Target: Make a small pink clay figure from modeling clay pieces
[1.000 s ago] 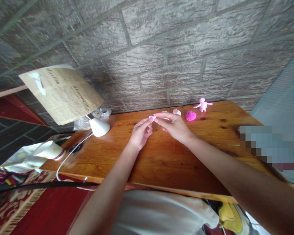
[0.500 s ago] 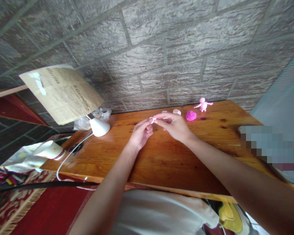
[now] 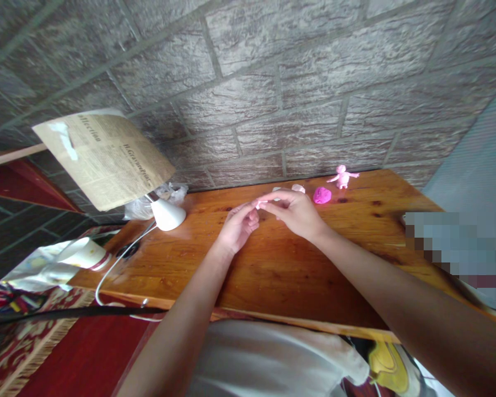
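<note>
A small piece of pale pink clay [image 3: 261, 204] is pinched between the fingertips of both hands, above the wooden table. My left hand [image 3: 238, 226] grips it from the left, its other fingers curled in. From the right, my right hand [image 3: 295, 212] holds the same piece between thumb and forefinger. Behind the right hand lie a whitish lump [image 3: 276, 189], partly hidden, and a light pink lump [image 3: 298, 188]. Farther right sits a bright magenta clay lump [image 3: 322, 195]. A pink clay figure [image 3: 343, 177] with outstretched arms stands near the back edge.
The wooden table [image 3: 297, 275] runs along a stone-patterned wall. At left stands a lamp with a white base [image 3: 168, 215] and a paper shade [image 3: 107, 157], its cable crossing the table. Black scissors-like handles [image 3: 127, 251] and a paper cup [image 3: 85, 253] lie farther left.
The clay piece has turned and changed outline between my fingertips, looking narrower now. Both hands stay in nearly the same place, with only small finger shifts.
</note>
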### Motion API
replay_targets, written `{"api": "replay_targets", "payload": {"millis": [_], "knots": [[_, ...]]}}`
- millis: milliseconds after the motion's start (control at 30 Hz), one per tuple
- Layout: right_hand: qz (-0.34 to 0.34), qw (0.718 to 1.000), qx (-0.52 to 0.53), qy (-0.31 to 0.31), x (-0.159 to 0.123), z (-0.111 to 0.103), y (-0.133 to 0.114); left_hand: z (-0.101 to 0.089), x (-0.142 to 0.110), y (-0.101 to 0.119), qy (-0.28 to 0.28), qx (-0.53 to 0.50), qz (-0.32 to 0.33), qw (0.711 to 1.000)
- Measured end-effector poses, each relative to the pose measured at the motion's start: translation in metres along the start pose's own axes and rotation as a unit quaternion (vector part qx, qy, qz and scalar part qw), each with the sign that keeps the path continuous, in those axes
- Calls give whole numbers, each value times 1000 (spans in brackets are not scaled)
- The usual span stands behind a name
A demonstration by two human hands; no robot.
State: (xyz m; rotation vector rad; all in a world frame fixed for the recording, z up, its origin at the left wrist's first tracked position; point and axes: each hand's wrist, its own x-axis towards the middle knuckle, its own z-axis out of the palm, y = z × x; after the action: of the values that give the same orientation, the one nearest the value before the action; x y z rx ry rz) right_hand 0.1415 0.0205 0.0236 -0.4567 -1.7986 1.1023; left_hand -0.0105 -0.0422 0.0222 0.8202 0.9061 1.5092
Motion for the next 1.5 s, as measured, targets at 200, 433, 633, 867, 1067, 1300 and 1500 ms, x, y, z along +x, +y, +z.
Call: {"api": "replay_targets", "payload": {"millis": [200,433,633,867,1067,1300,1500], "knots": [[4,1000,-9,2,-1,0,-1,-1,1,-1,-2,9,6,1000],[73,995,60,29,2,0,-3,-1,1,-1,12,6,8,1000],[135,985,94,45,2,0,-6,1,1,-2,12,17,22,1000],[128,987,92,33,2,2,-7,4,0,-1,9,57,45,997],[116,990,71,32,2,2,-4,3,0,-3,22,84,45,995],[119,990,69,31,1,3,-4,3,1,-3,27,84,49,995],[80,993,86,20,0,4,0,1,3,-2,44,41,42,997]]}}
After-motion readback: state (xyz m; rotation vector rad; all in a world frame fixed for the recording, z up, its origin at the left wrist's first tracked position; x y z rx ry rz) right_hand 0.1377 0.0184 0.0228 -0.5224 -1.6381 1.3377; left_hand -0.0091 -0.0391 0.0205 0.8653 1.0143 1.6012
